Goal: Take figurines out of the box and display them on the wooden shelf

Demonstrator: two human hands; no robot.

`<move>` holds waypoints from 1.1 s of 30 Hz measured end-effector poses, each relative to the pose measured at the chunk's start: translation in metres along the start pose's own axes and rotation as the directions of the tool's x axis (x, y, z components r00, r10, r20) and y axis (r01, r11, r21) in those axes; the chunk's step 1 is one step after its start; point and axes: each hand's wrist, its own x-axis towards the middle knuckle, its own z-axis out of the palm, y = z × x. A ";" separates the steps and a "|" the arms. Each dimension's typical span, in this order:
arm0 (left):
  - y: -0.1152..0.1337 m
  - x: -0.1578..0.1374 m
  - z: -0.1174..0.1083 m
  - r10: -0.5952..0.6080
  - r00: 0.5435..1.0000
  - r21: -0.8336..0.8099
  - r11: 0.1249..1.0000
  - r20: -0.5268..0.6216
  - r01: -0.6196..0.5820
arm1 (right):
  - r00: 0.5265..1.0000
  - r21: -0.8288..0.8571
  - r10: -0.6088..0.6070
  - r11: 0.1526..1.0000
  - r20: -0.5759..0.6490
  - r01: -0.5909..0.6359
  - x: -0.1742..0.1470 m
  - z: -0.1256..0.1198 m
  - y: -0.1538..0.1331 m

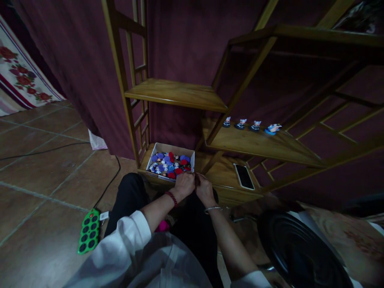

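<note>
My left hand (184,185), with a dark red bead bracelet (171,198) on its wrist, meets my right hand (205,190) just in front of the box's lower right corner. Fingers of both hands are closed together around something small and dark that I cannot make out. A silver bangle (213,208) circles my right wrist. Beside my hands stands a white open box (177,147) of small figurines (165,163) with purple, red and blue parts. Several more figurines (255,126) stand in a row on a shelf to the right.
A wooden shelf unit (177,93) rises ahead before a dark red curtain (186,48). A phone (245,177) lies on its low board, right of my hands. A green power strip (89,232) is on the tiled floor at left. A round black seat (300,248) stands at right.
</note>
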 end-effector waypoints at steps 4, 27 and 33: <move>-0.014 -0.003 0.001 -0.036 0.999 0.011 0.999 0.027 0.036 | 0.998 -0.010 -0.010 1.000 0.061 0.011 0.002 0.013 -0.005; -0.070 -0.029 0.021 -0.085 0.995 -0.003 0.996 -0.046 0.085 | 0.945 -0.138 0.083 0.990 0.317 -0.041 0.006 0.064 -0.029; -0.077 -0.035 0.027 -0.121 0.989 0.004 0.993 -0.089 0.122 | 0.945 -0.193 0.068 0.981 0.320 -0.005 0.007 0.069 -0.029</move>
